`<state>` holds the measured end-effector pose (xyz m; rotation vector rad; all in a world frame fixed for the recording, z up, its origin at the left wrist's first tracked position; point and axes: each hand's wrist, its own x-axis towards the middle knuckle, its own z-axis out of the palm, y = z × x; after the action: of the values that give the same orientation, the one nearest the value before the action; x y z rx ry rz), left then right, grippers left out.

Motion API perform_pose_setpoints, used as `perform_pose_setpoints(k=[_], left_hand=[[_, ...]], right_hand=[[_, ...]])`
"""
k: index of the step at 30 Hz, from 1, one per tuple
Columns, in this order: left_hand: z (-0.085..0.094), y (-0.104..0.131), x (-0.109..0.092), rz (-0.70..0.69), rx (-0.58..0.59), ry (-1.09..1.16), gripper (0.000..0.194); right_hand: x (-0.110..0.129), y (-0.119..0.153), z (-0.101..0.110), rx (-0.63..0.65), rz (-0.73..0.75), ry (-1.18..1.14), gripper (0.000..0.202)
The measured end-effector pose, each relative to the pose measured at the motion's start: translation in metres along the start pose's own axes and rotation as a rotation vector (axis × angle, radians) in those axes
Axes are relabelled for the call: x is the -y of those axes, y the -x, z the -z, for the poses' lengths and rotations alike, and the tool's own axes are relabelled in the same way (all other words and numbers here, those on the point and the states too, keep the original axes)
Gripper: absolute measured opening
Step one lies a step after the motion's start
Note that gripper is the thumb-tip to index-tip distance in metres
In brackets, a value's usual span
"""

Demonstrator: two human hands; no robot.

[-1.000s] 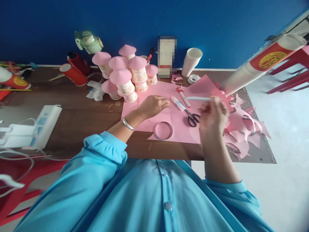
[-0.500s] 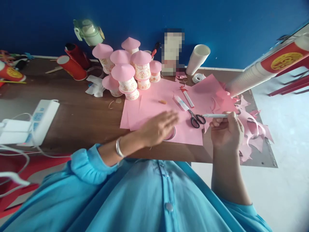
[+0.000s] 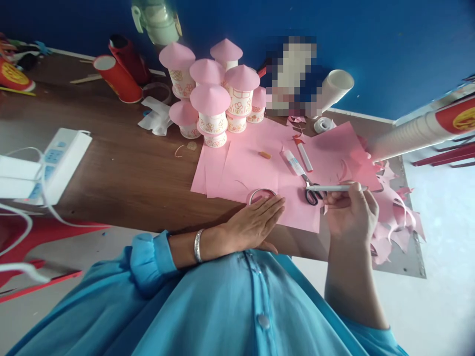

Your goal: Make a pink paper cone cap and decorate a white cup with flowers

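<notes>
My left hand (image 3: 256, 222) lies flat at the table's front edge, fingers stretched out and together, over the near side of a round ring (image 3: 262, 191), perhaps a tape roll, on the pink paper (image 3: 241, 170). Pinched between the thumb and fingers of my right hand (image 3: 352, 212) is a slim white pen (image 3: 330, 188), pointing left. Its tip passes above the black-handled scissors (image 3: 310, 198). Beyond the scissors lie a white tube (image 3: 293, 162) and a red-and-white stick-like tool (image 3: 305, 155). A small brown piece (image 3: 264, 155) rests on the paper.
Several paper-cup towers with pink cone roofs (image 3: 210, 99) stand at the back. White cup stacks (image 3: 336, 89) lean near the wall. Pink scraps (image 3: 397, 212) pile at the right end. A white power strip (image 3: 59, 163) with cables lies at left, near red cups (image 3: 117, 79).
My left hand has come down and toward me, to the table's front edge beside the ring. My right hand still holds the pen. The view has shifted slightly.
</notes>
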<state>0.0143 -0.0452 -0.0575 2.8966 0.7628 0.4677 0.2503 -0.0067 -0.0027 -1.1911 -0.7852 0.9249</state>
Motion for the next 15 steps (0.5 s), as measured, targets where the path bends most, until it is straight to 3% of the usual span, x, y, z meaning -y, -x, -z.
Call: perform_pose_setpoints(k=[5, 12, 15], left_hand=[[-0.006, 0.0, -0.002, 0.033, 0.025, 0.013, 0.114], [-0.004, -0.002, 0.0, 0.047, 0.018, 0.038, 0.109], [-0.002, -0.002, 0.001, 0.044, 0.022, 0.046, 0.11]], right_hand=[[0.012, -0.003, -0.021, 0.186, 0.093, 0.177, 0.03], [0.019, -0.024, -0.083, 0.809, 0.039, 0.497, 0.031], [0.009, -0.035, -0.105, 0.986, 0.066, 0.565, 0.031]])
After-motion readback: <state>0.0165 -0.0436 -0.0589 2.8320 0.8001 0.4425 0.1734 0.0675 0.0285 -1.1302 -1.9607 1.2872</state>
